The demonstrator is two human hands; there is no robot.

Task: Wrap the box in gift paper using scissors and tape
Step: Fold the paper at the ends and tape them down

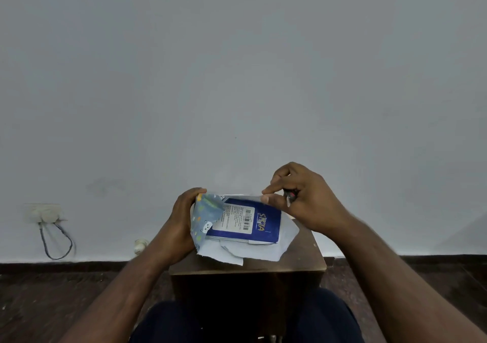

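A blue box (263,219) with a white barcode label lies flat on a sheet of gift paper (263,251), which rests white side up on a small brown table (297,258). My left hand (181,219) grips the paper's left flap and folds it up over the box's left edge, so the blue-grey printed side shows. My right hand (311,200) hovers over the box's far right corner. Its fingers are curled round a small red-and-dark object (290,196), and its thumb and forefinger tips nearly meet. Neither scissors nor a tape roll can be clearly made out.
The table stands close to a plain grey wall. A wall socket (46,212) with a looped cable is low on the left, and a second plug (139,245) sits near the skirting. Dark floor surrounds the table, and my legs are below its front edge.
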